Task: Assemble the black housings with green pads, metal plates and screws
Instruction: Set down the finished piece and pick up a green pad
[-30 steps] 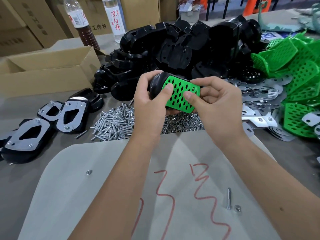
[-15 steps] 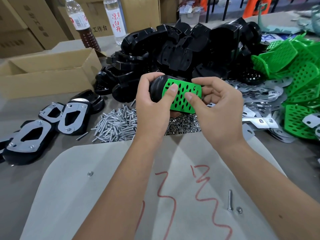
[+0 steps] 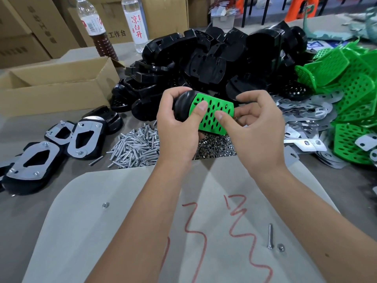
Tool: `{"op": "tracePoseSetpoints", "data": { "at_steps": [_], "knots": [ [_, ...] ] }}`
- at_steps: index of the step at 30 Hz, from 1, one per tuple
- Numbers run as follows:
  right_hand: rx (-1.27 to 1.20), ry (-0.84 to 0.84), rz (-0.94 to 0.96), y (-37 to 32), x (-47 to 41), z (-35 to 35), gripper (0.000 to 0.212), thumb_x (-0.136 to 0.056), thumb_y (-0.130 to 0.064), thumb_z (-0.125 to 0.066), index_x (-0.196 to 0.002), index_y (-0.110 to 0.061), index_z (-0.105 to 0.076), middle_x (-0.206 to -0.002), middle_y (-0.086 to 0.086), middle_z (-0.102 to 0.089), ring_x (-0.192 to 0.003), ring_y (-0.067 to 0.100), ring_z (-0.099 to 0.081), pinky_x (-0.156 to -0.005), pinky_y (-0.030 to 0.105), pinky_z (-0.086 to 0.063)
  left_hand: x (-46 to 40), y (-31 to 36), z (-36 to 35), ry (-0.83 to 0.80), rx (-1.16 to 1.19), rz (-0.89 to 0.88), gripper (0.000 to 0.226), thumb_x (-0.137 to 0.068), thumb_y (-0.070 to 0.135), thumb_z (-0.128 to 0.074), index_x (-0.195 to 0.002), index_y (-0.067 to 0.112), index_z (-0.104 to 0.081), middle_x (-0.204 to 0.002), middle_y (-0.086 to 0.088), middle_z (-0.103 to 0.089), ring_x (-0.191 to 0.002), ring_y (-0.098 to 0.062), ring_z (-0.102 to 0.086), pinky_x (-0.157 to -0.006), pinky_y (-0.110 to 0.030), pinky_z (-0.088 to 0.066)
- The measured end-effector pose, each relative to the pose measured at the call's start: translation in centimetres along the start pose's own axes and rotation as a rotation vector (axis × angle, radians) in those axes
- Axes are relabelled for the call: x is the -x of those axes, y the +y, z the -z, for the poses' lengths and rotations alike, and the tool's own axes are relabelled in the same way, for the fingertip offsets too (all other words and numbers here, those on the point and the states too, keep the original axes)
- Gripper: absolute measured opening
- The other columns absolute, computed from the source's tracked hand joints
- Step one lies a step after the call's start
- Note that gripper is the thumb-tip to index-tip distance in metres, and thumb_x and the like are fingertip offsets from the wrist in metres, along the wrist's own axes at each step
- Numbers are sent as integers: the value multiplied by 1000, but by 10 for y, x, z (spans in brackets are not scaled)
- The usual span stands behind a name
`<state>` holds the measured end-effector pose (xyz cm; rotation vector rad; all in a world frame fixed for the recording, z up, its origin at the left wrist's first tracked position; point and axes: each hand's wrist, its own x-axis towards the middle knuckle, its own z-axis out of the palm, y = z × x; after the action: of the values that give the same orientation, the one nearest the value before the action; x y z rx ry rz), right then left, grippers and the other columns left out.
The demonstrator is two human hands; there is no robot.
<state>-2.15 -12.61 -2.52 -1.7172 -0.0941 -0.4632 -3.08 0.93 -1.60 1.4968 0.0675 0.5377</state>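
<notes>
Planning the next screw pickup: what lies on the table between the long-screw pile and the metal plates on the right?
In the head view, a heap of small nuts lies between the long-screw pile and the metal plates, partly hidden by both hands.

Bright, even, diffuse light; faint shadows; mild glare on metal; wide-angle edge distortion; soft blur far back.

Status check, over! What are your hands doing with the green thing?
Left hand grips black housing, thumb on green pad. Right hand pinches the pad's other end. Nothing in the way, over.
</notes>
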Motion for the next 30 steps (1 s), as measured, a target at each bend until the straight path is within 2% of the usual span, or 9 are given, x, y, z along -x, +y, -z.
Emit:
{"op": "tracePoseSetpoints", "data": {
  "at_steps": [3,9,12,15,18,20,23,27,30],
  "knots": [
    [-11,30,-26,2,1,-1,43,-81,-30,-89,-112,-21,-59,-85,-4,-70,-69,12,-65,-66,32,-54,1,0,-2,8,58,47,26,-92,12,-77,-108,26,-62,-100,-1,-68,-75,-7,-71,-49,-24,-51],
    [24,67,-10,3,-2,0,48,-74,-41,-90,-109,-26,-59,-89,-6,-64,-67,17,-62,-68,42,-58,0,3,-3,7,183,156,27,-92,10,-77,-112,21,-62,-97,0,-71,-76,-13,-74,-48,-24,-49],
    [-39,22,-165,4,-7,4,56,-68,-53,-92,-108,-25,-63,-97,1,-63,-75,22,-63,-67,45,-60,0,4,-2,17,278,230,28,-92,9,-77,-114,19,-63,-98,0,-74,-78,-17,-74,-47,-23,-49],
    [-278,-189,-309,-1,-10,6,32,-83,-38,-87,-104,-17,-75,-97,10,-78,-76,15,-72,-58,33,-60,0,5,-1,-2,378,309,25,-91,10,-76,-111,21,-65,-95,3,-75,-76,-13,-73,-46,-20,-46],
    [-419,-270,-267,-7,-10,7,11,-93,-23,-78,-93,-12,-79,-95,19,-78,-82,26,-77,-65,32,-64,-1,5,2,-32,441,336,25,-91,11,-74,-111,20,-64,-96,1,-73,-72,-12,-71,-45,-18,-44],
    [-441,-275,-241,-8,-10,7,7,-94,-17,-75,-94,-10,-77,-99,28,-74,-86,29,-78,-66,32,-64,-2,4,4,-43,426,337,28,-89,13,-76,-113,20,-64,-99,-1,-73,-76,-14,-71,-46,-19,-45],
    [-464,-284,-227,-7,-9,6,7,-95,-12,-72,-97,-6,-74,-102,35,-69,-81,26,-76,-64,30,-63,-2,5,5,-71,439,353,37,-80,17,-79,-114,20,-64,-101,-3,-73,-78,-15,-70,-46,-18,-45],
    [-541,-315,-210,-9,-8,7,20,-90,-19,-72,-100,-2,-72,-101,33,-70,-79,25,-75,-64,29,-62,-3,10,7,-120,504,405,42,-75,21,-78,-115,20,-64,-93,0,-75,-74,-13,-70,-45,-17,-44],
    [-490,-324,-168,-7,-11,8,15,-95,-18,-71,-102,-5,-73,-100,27,-73,-83,26,-76,-66,31,-63,-4,11,9,-133,464,401,33,-82,19,-77,-113,21,-66,-96,0,-74,-76,-13,-69,-47,-18,-45]
  ]
}}
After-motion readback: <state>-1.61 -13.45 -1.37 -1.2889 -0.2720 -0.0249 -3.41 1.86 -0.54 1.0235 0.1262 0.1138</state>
